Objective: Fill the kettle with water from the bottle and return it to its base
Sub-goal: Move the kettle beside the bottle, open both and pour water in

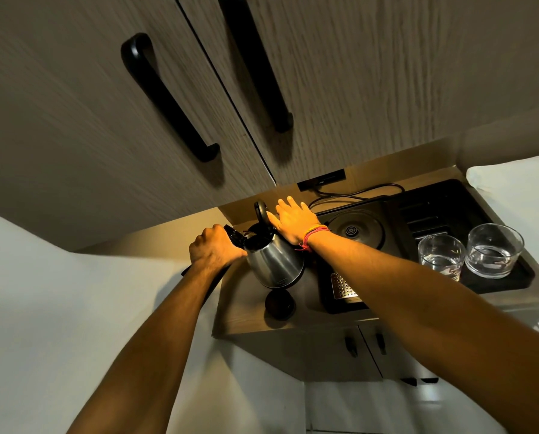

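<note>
— What do we see from the head camera?

— We see a steel kettle point(276, 260) over the wooden counter point(246, 317), to the left of the black tray point(496, 285). The left hand point(213, 250) is clenched around the kettle's black handle and holds the kettle tilted. The lid point(261, 210) stands open, upright above the mouth.

— And the right hand?

— The right hand point(294, 219) is flat with the fingers spread, and it grips nothing. The thumb side touches the kettle near the open lid, or is just beside it; the view is dim there, so we cannot tell which. On the wrist we see some threads in yellow and red point(313, 234).

— Where is the base?

— The round base point(354, 230) lies on the tray, to the right of the kettle, with nothing on it. A black cord point(356, 192) runs from behind it toward the socket point(321, 180) on the back wall.

— What else is on the tray?

— Two clear glasses point(442, 256) point(493, 250) stand side by side at the right end. A perforated metal plate point(341, 286) shows at the front of the tray, partly hidden by the right forearm. A dark round object point(279, 303) sits on the counter just under the kettle. Above, two cupboard doors point(105, 104) with long black handles fill the upper part of the view.
</note>
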Demonstrator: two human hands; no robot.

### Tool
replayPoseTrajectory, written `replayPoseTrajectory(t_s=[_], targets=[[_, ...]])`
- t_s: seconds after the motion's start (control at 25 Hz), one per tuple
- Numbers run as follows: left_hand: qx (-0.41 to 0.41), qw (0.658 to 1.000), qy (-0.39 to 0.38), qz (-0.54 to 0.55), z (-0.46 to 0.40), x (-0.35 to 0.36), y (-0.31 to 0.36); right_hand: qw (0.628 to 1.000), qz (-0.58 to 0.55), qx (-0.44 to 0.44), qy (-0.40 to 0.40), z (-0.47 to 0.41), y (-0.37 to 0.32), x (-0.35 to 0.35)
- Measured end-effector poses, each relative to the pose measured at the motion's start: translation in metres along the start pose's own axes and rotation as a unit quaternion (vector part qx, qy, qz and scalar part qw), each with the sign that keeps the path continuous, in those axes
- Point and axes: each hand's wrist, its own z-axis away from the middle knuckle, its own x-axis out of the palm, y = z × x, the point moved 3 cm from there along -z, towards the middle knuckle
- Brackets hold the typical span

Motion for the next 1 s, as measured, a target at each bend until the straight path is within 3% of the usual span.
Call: replayPoseTrajectory(t_s=[1.0], targets=[[0.010, 0.999, -0.020, -0.031, 0.0037, 0.0008, 0.0040, 0.999, 0.030, -0.032, 0.004, 0.0002, -0.0020, 0.0014]])
